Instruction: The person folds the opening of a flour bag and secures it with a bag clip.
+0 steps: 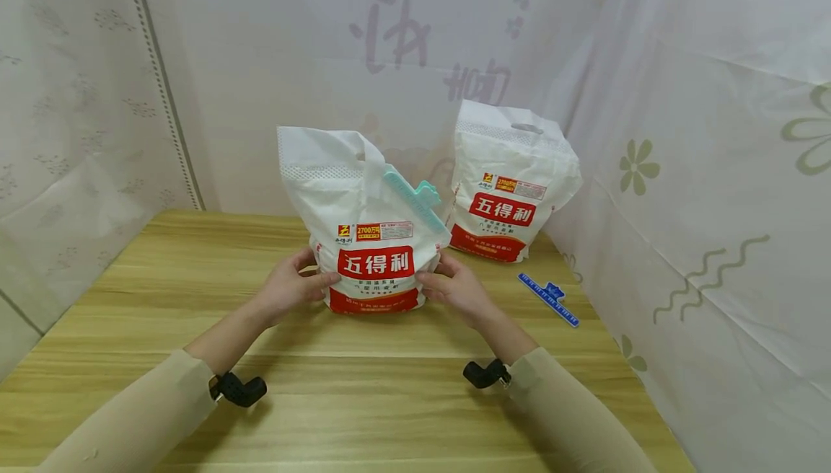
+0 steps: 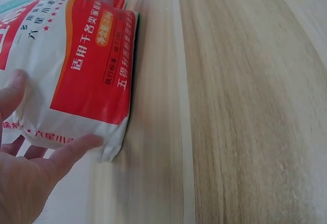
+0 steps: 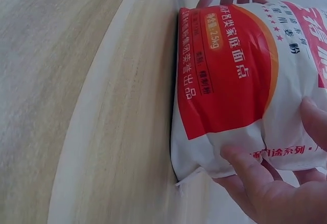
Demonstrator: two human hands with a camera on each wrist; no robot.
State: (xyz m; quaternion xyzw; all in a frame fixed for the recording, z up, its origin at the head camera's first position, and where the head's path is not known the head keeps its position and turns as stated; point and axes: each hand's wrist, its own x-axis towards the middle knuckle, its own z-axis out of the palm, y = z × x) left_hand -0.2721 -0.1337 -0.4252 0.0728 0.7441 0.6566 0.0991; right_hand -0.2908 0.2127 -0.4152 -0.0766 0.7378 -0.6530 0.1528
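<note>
A white and red flour bag [image 1: 374, 262] stands upright on the wooden table, its top corner folded down at the right under a teal sealing clip [image 1: 415, 199]. My left hand [image 1: 295, 289] grips its left side near the base, thumb on the front and fingers reaching round the side. On the opposite side my right hand [image 1: 459, 289] holds the bag in the same way. In the left wrist view, the left hand [image 2: 30, 178] has its thumb and a finger against the bag [image 2: 94, 55]. The right wrist view has the right hand [image 3: 276, 188] at the bag's lower corner.
A second flour bag [image 1: 500, 206] stands behind to the right, with a handle cut-out at its top. In front of it lies a blue sealing clip [image 1: 548, 300]. Patterned curtains [image 1: 708, 192] hang along the back and sides of the table [image 1: 363, 401].
</note>
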